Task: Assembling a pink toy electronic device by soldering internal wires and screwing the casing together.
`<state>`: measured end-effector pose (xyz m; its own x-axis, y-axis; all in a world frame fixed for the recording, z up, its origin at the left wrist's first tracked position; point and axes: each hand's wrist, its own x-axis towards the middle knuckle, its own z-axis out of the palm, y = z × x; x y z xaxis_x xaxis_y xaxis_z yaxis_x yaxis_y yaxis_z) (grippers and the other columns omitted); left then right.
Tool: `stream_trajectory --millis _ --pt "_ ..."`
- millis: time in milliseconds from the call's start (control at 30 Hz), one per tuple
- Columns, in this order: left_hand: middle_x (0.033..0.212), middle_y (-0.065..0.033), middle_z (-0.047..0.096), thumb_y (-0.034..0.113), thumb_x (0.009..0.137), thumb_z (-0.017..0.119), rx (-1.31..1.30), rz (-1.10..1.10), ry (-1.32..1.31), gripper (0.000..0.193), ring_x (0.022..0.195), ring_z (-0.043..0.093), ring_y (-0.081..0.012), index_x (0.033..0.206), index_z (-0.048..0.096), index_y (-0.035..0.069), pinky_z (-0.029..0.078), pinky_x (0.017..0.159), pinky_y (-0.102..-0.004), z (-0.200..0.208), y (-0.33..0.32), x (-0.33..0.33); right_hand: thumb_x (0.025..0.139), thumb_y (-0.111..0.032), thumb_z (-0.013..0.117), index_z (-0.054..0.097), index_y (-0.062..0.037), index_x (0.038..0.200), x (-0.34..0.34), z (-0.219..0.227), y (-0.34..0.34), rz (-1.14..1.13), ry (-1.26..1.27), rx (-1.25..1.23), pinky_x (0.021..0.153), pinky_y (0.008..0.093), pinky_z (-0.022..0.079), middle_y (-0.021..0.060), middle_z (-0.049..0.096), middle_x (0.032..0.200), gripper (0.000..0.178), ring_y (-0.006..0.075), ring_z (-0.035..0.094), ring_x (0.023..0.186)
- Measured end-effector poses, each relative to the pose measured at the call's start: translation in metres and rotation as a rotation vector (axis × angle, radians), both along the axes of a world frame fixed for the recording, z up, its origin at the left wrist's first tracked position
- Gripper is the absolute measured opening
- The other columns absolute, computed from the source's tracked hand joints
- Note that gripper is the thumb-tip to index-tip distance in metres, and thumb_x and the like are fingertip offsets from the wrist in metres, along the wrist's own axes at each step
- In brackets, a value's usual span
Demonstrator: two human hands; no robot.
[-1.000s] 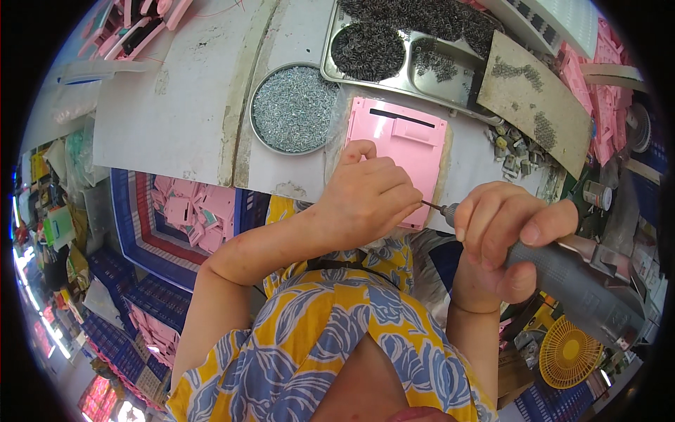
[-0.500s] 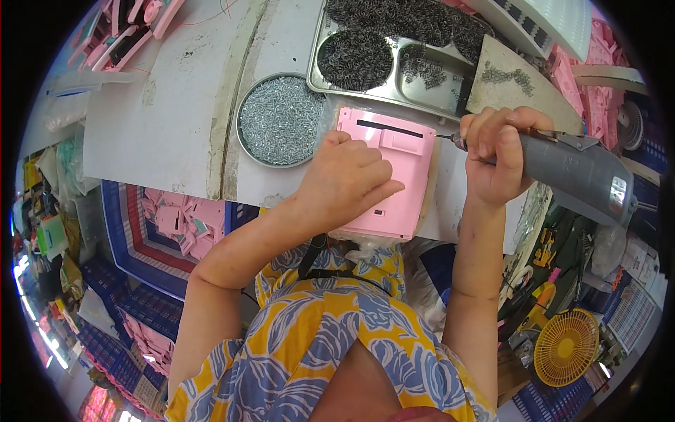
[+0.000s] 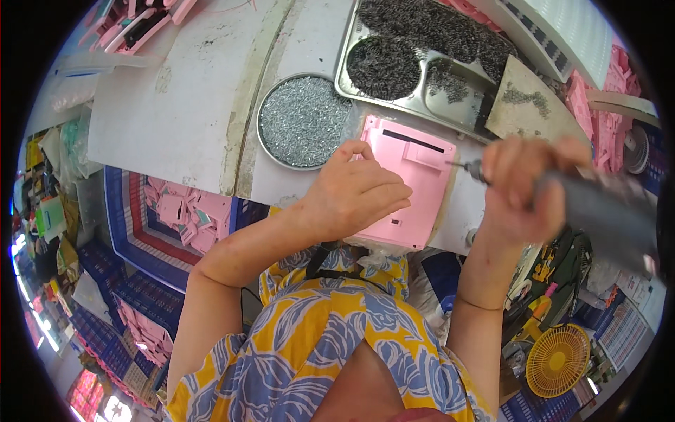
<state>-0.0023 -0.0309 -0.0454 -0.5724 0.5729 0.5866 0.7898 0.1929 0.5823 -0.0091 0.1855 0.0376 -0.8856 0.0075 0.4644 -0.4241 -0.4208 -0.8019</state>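
A pink plastic panel (image 3: 413, 190) with a dark slot and a small raised block lies before me, on a clear plastic sheet. Over its left side rests my left hand (image 3: 361, 188), fingers curled inward; whatever they may hold is hidden. My right hand (image 3: 524, 184) is wrapped round a grey electric screwdriver (image 3: 598, 214), smeared by motion. The screwdriver's thin bit points left at the panel's right edge, near the raised block. Left of the panel stands a round dish of silvery screws (image 3: 304, 121).
Behind the panel sits a metal tray (image 3: 401, 105) of small dark metal parts, beside a board (image 3: 517, 123) with more. At lower left is a blue and red crate (image 3: 148, 246) of pink parts. A yellow fan (image 3: 557, 360) stands at lower right.
My right hand and the screwdriver have moved right and down; the bit has drawn back from the panel's upper right corner. My left hand stays on the panel. The whole view has shifted slightly.
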Motion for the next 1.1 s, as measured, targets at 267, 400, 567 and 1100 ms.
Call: stream_trajectory --millis 267,400,567,1100 --pt "0.085 0.0004 0.069 0.016 0.076 0.083 0.037 -0.008 -0.048 0.024 0.075 0.064 -0.0156 0.093 0.067 0.010 0.045 0.085 -0.0408 0.009 -0.010 0.000 0.094 -0.033 0.071 0.048 -0.0152 0.105 0.020 0.016 -0.039 0.192 -0.042 0.002 0.045 0.0253 0.042 -0.0061 0.052 0.058 0.031 0.0090 0.049 0.045" --pt "0.083 0.0003 0.067 0.016 0.075 0.083 0.006 -0.008 -0.034 0.024 0.074 0.063 -0.0162 0.092 0.067 0.010 0.044 0.086 -0.0418 0.010 -0.018 -0.002 0.094 -0.032 0.070 0.047 -0.0152 0.104 0.021 0.012 -0.050 0.191 -0.090 0.011 0.046 0.0258 0.043 -0.0054 0.052 0.058 0.030 0.0097 0.050 0.045" --pt "0.082 -0.0008 0.066 0.014 0.072 0.083 -0.004 -0.024 -0.040 0.025 0.075 0.063 -0.0168 0.092 0.068 0.009 0.044 0.087 -0.0423 0.008 -0.026 -0.004 0.094 -0.030 0.070 0.047 -0.0148 0.103 0.017 0.012 -0.053 0.226 -0.083 0.028 0.046 0.0261 0.044 -0.0050 0.053 0.058 0.029 0.0098 0.051 0.045" --pt "0.076 -0.0003 0.062 0.015 0.070 0.084 0.034 -0.006 0.119 0.023 0.067 0.060 -0.0167 0.084 0.066 0.009 0.045 0.083 -0.0427 0.008 -0.036 -0.018 0.093 -0.032 0.072 0.047 -0.0144 0.102 0.022 0.018 -0.075 0.107 -0.136 0.115 0.048 0.0288 0.041 -0.0014 0.052 0.061 0.032 0.0126 0.047 0.048"
